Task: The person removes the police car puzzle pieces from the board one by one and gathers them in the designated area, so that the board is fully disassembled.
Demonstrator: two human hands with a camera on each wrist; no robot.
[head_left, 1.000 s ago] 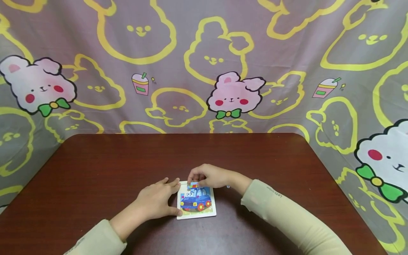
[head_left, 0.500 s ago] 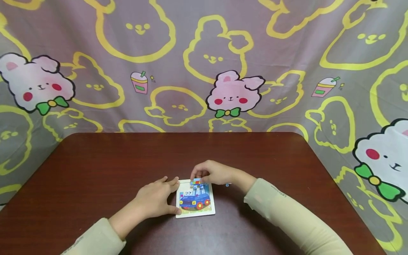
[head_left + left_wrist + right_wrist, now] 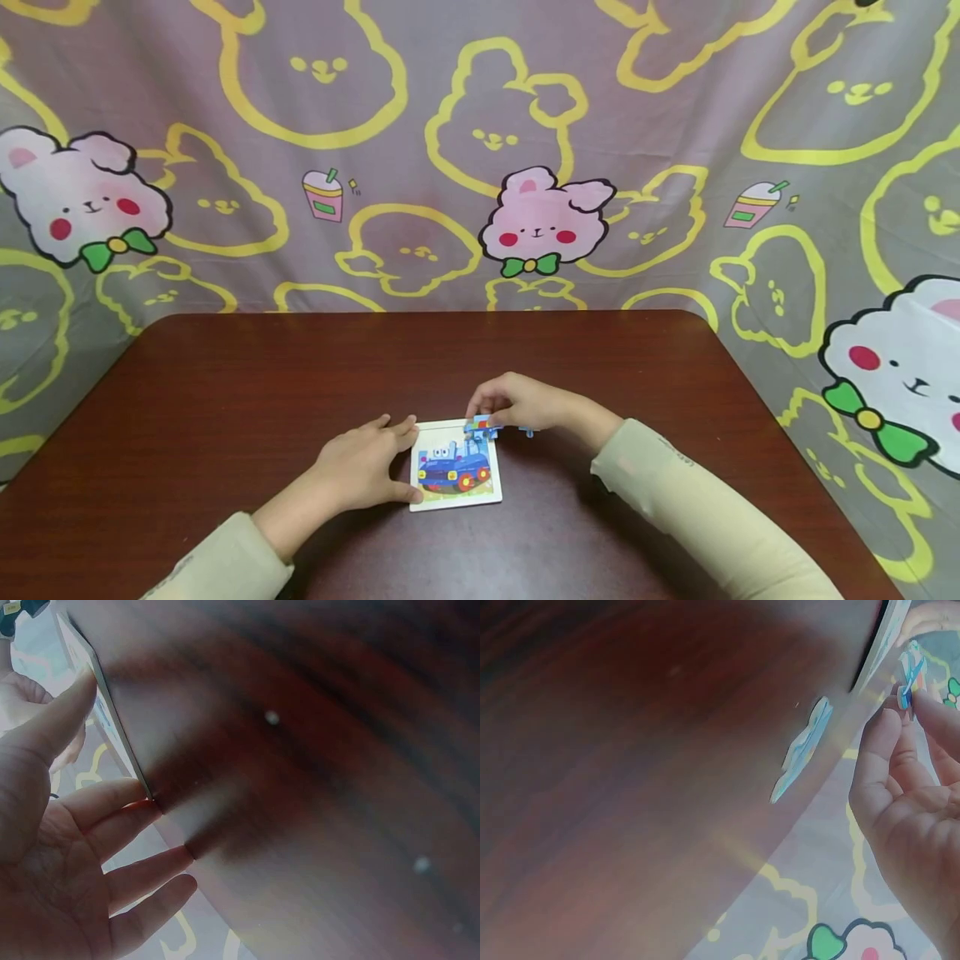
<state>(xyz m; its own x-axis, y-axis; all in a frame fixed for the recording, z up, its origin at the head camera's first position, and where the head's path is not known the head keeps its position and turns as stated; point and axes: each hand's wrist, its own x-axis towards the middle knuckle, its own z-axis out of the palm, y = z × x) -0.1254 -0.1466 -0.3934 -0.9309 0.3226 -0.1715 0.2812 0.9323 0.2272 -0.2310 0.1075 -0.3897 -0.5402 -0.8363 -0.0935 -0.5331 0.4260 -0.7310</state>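
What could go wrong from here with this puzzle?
The held piece, pinched by the right hand, might slip or go in misaligned. The loose piece on the table, near that hand, could get knocked aside. The left hand touches the left side of the board, so a push might shift it.

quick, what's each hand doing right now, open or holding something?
Left hand: open, touching the left side of the vehicle jigsaw board.
Right hand: closed, pinching a jigsaw piece.
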